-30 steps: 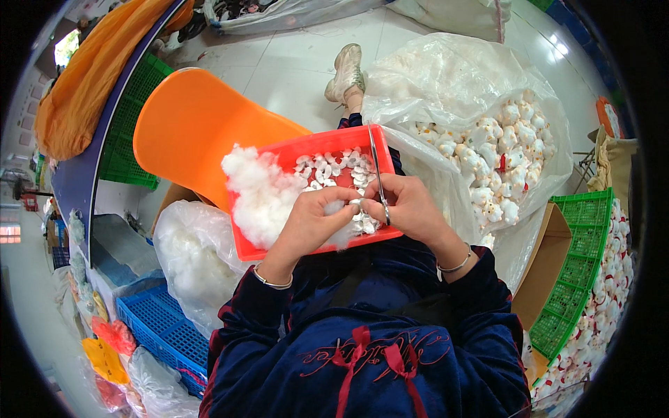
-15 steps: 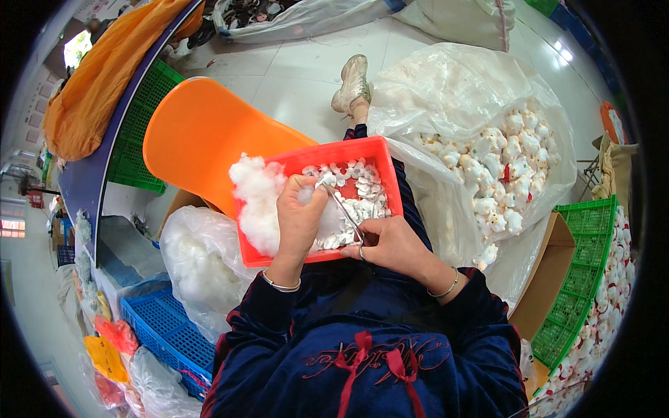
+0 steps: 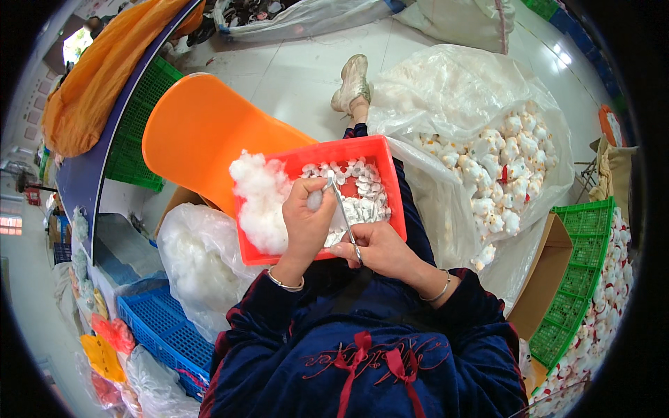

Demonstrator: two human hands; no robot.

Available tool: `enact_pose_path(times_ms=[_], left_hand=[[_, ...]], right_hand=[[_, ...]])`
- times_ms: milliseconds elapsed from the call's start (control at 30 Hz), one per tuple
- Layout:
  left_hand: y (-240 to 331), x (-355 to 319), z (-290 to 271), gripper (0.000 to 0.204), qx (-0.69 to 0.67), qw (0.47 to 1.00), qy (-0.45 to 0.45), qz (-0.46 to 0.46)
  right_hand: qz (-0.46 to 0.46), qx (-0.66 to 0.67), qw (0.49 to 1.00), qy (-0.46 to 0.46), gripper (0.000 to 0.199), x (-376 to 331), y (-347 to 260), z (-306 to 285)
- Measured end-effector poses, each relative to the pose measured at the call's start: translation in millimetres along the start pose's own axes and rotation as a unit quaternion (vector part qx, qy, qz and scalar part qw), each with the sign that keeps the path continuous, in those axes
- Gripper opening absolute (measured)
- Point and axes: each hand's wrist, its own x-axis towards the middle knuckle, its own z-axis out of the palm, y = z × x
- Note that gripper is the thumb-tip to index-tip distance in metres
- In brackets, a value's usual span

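Observation:
A red tray rests on my lap, with a heap of white stuffing fluff on its left side and many small white fabric pieces on its right. My left hand is closed over the tray, a tuft of fluff showing between its curled fingers. Its thumb and forefinger pinch a small white piece, mostly hidden, at the tip of slim metal forceps. My right hand grips the handle end of these forceps near the tray's front edge.
To the right, a clear plastic bag holds many small white stuffed figures. An orange chair stands beyond the tray at left. A bag of fluff and a blue crate lie left; a green crate stands right.
My right hand has drawn slightly down and toward me, and the forceps stand steeper. The left hand has shifted a little right, still pinching at the tip.

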Motion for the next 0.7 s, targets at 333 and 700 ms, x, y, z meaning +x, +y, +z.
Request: enact_pose_path(times_ms=[333, 700], left_hand=[[-44.4, 31.1, -63.0, 0.024, 0.167, 0.974, -0.146, -0.053], [-35.9, 41.9, -34.0, 0.024, 0.223, 0.882, -0.400, -0.114]], right_hand=[[0.037, 0.077, 0.993, 0.085, 0.023, -37.8, 2.7, -79.2], [-0.003, 0.001, 0.994, 0.110, 0.029, -41.1, 21.8, -98.9]])
